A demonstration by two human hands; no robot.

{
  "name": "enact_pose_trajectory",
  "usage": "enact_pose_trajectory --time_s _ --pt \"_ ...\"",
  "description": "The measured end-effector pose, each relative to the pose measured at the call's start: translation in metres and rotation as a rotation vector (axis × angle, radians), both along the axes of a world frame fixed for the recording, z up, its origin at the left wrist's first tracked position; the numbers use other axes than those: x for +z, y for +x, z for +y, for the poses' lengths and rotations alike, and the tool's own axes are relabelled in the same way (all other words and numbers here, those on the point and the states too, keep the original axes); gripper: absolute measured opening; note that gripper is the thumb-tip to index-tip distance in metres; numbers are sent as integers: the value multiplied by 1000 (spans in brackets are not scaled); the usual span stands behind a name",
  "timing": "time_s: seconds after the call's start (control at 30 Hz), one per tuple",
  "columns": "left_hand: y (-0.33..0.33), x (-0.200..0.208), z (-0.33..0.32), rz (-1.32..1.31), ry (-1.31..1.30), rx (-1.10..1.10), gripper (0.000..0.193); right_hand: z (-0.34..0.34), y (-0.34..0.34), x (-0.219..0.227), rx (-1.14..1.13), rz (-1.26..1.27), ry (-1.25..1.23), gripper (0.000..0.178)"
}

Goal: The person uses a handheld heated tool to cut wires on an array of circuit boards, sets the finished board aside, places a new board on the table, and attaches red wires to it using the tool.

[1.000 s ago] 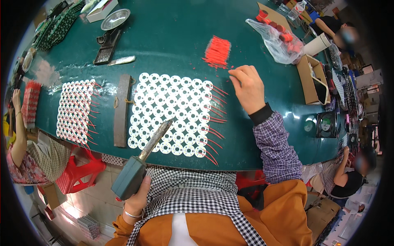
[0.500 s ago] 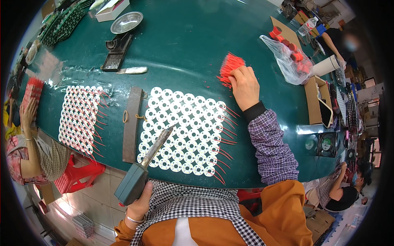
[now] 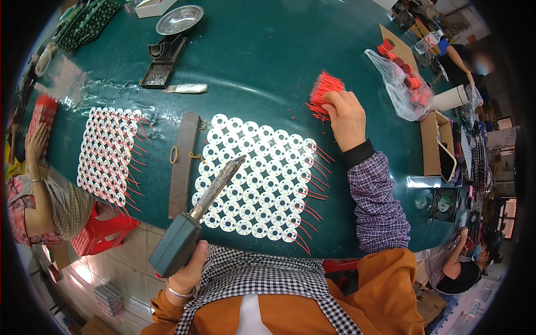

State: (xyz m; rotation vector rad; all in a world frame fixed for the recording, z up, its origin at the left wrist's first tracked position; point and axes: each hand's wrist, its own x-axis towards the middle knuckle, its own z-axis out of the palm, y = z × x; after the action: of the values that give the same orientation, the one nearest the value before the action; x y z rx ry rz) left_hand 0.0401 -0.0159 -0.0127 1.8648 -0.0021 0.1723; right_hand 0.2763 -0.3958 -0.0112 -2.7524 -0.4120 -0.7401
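Note:
Low at the table's front edge, my left hand (image 3: 190,272) grips a soldering iron (image 3: 177,243) by its dark green handle. Its metal tip reaches over a panel of round white circuit boards (image 3: 254,180), laid in rows with a hole in each disc. Red wires (image 3: 316,181) stick out from the discs along the panel's right edge. Beyond the panel's far right corner, my right hand (image 3: 347,118) has its thumb and fingers pinched at the near side of a pile of short red wires (image 3: 325,92). Whether a single wire is between the fingertips is hard to see.
Left of the panel lies a flat brown bar (image 3: 183,167). A second wired panel (image 3: 109,156) is further left, near another person's hand (image 3: 37,144). A weighing scale (image 3: 180,20) stands at the back. On the right are a plastic bag (image 3: 399,92) and cardboard box (image 3: 436,142).
The view has shifted slightly, so the panel and wire pile appear further right. My right hand stays pinched at the pile's edge. The soldering iron remains over the panel in my left hand.

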Motion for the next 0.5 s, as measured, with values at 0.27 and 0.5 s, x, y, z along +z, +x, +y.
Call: enact_pose_trajectory --time_s 0.27,0.5 --pt "15 21 -9 -19 -86 -20 41 3 -3 5 1 -20 16 11" --pt "51 75 -33 7 29 6 28 8 -20 15 4 -80 -32 11"
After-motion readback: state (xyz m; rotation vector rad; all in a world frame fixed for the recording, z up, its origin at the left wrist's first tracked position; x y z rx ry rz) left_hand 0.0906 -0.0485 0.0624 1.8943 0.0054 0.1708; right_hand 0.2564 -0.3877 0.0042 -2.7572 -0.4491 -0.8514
